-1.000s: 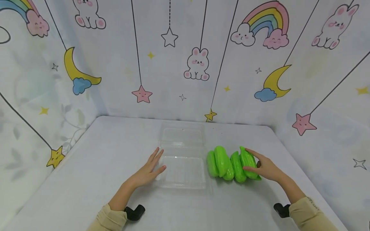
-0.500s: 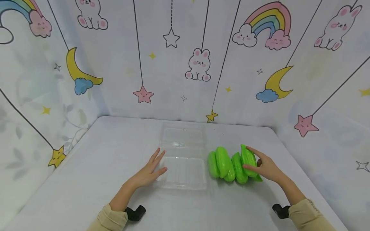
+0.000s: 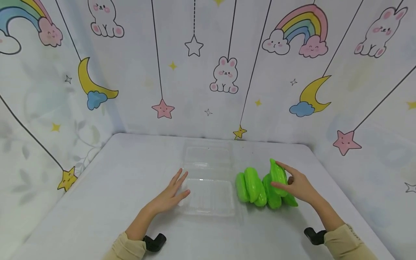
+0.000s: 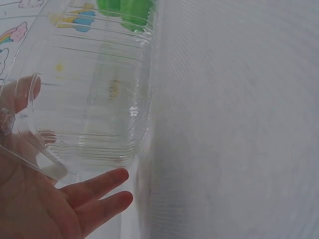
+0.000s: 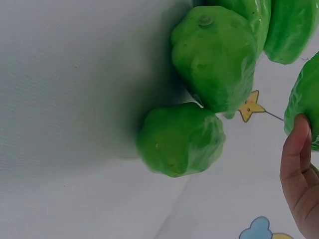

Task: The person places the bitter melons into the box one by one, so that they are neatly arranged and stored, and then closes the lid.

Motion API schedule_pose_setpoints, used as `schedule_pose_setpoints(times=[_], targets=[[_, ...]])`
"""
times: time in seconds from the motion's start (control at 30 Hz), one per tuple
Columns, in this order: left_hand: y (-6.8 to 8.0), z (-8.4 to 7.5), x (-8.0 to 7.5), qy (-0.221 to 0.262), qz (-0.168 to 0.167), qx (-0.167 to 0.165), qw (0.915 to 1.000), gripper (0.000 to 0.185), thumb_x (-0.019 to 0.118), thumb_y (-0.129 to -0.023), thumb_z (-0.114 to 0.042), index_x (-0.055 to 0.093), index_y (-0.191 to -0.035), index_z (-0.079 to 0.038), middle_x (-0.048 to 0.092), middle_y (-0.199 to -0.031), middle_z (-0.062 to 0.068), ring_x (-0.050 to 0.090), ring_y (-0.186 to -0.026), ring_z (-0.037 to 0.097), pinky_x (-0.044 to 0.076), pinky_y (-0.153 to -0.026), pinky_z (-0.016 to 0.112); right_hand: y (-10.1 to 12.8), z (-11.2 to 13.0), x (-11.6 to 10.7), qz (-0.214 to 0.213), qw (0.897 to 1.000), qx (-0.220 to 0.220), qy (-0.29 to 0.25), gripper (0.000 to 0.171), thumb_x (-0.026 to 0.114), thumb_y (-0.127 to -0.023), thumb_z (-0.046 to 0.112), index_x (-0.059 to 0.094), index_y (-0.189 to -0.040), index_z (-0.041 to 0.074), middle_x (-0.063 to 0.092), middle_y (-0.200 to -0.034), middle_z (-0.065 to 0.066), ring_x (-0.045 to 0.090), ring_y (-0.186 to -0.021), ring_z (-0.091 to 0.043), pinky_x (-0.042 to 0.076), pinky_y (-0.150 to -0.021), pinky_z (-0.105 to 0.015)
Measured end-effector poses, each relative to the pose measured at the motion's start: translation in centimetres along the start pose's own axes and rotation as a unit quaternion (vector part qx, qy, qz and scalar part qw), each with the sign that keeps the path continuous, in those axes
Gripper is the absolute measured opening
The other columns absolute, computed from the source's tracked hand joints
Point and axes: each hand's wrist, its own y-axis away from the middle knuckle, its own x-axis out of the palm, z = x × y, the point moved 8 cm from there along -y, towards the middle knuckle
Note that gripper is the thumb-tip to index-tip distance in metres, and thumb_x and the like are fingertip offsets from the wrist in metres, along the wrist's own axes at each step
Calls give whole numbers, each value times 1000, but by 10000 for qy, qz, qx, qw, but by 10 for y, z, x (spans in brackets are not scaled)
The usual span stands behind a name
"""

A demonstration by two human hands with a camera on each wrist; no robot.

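At the near edge we see the left sleeve point(image 3: 125, 247) and the right sleeve point(image 3: 351, 242), both tan, each with a black fitting point(image 3: 155, 242) at the inner side of the wrist.

Forward of these are the hands. We find the left hand point(image 3: 169, 195) wide, fingers and thumb spread, at the left side of the clear plastic box point(image 3: 209, 212); we cannot tell whether it touches the wall. The right hand point(image 3: 300, 185) is narrowed, pinching one green gourd point(image 3: 278, 177) between thumb and fingers. We observe this gourd above the worktop point(image 3: 195, 240), upright in the head view and apart from its neighbours in the right wrist view.

The other green gourds point(image 3: 252, 185) lie close together on the worktop, right of the box, some touching.

The box stands unfolded, one half near us and the other half point(image 3: 208, 157) farther back.

Behind the worktop we see a white curtain point(image 3: 136, 47) printed with stars, moons, rainbows and a winking rabbit point(image 3: 224, 76).
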Motion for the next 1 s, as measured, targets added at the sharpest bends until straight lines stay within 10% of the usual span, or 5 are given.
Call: schedule_pose_setpoints(times=[1.0], targets=[[0,-1,-1,47,-21,-13,10000,68,44,-96,-41,8,-149,-20,-9,-153,4,1,-138,32,16,-102,61,-15,55,10,-90,9994,-267,-189,73,70,-80,38,37,-141,16,41,-79,-5,35,-47,-8,34,-45,-24]])
